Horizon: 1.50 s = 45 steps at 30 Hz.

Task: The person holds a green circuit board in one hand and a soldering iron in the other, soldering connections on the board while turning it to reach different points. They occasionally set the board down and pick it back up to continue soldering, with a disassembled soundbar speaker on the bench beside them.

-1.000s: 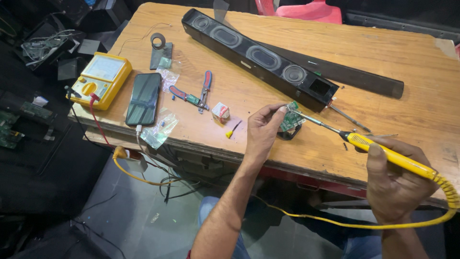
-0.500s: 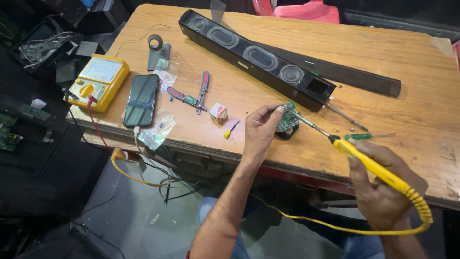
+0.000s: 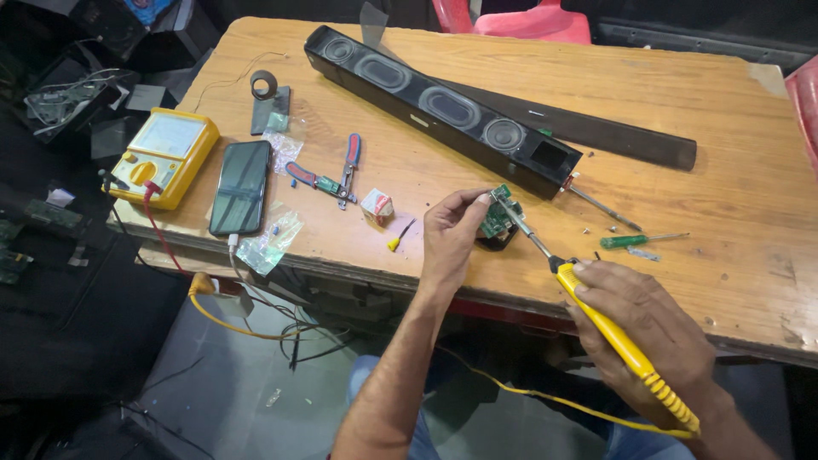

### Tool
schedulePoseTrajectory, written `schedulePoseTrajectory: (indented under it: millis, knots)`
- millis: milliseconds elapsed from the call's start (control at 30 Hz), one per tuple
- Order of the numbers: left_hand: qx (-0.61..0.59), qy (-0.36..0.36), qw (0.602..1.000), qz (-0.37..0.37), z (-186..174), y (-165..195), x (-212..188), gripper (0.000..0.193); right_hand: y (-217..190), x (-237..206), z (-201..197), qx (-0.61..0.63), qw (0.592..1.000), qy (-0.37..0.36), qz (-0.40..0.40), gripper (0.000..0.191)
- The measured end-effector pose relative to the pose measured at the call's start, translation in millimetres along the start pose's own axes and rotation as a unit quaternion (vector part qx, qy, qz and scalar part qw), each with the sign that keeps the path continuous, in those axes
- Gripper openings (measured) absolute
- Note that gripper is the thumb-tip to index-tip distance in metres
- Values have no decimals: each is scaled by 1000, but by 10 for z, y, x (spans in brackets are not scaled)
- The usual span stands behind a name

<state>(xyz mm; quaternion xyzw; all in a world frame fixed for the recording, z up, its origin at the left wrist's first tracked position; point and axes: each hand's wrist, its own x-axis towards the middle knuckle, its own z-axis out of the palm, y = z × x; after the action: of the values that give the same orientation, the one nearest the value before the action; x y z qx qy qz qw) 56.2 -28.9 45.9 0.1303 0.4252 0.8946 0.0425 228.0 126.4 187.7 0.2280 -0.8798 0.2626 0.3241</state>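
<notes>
My left hand (image 3: 452,234) pinches a small green circuit board (image 3: 497,215) near the front edge of a wooden table (image 3: 699,102). My right hand (image 3: 643,328) grips a yellow-handled soldering iron (image 3: 626,345). Its metal tip (image 3: 504,209) touches the board. A long black speaker bar (image 3: 439,106) with its oval drivers showing lies diagonally just behind the board. The iron's yellow cord (image 3: 545,400) hangs below the table.
A yellow multimeter (image 3: 164,156), a dark phone (image 3: 241,186), red-handled pliers (image 3: 334,176), a small red and white box (image 3: 377,206), a green screwdriver (image 3: 635,240), a tape roll (image 3: 264,84) and a black cover strip (image 3: 622,140) lie on the table. Red chair (image 3: 520,19) behind.
My right hand has come in closer to the board with the iron and lies lower along the table's front edge. My left hand keeps its hold on the board.
</notes>
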Motion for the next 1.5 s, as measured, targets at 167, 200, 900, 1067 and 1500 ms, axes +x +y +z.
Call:
schedulePoseTrajectory:
  millis: [167, 200, 900, 1067, 1500]
  knots:
    - [35, 2, 999, 0, -2, 23, -7, 22, 42, -4, -35, -2, 1000, -18, -16, 30]
    - [32, 1, 999, 0, -2, 24, -9, 22, 42, -8, -34, -9, 1000, -20, -13, 30]
    - [-26, -16, 1000, 2, -11, 55, -29, 18, 69, -62, -17, -12, 1000, -4, -17, 27]
    - [-29, -22, 999, -3, 2, 69, -33, 18, 80, -124, -14, -8, 1000, 9, 6, 27]
    - [-32, -7, 999, -22, 8, 37, -7, 18, 174, -234, 96, -6, 999, 27, -18, 26]
